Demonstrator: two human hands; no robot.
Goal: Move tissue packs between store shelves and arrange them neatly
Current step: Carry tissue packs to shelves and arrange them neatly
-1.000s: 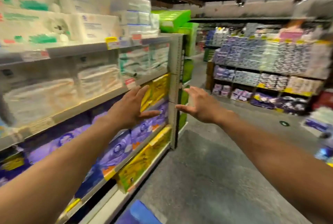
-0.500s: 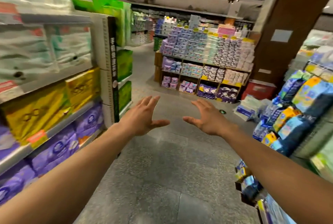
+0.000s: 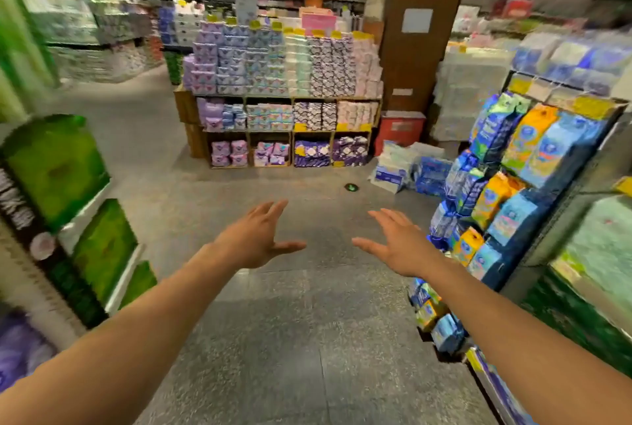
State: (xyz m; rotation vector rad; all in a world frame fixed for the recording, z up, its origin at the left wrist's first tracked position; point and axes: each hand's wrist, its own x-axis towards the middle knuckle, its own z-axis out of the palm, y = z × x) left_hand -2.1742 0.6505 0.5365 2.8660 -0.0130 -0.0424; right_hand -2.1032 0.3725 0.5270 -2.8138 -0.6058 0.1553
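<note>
At 9 o'clock of the view, green packs (image 3: 58, 168) stand on a shelf end, blurred; the left hand (image 3: 254, 236) hangs over the grey floor (image 3: 290, 339) with fingers spread and straight, holding nothing; at 12 o'clock, well apart, are stacked tissue packs (image 3: 273, 62); the right hand (image 3: 400, 246) is also spread and empty (its thumb points to the other hand). The hanging tissue packs (image 3: 533, 151) lie at about 2 o'clock from the right hand, near it, so I judge this hand the nearer one for a grasp; their long axis is close to upright, a little tilted; their printed faces look toward the aisle, to 9 o'clock.
</note>
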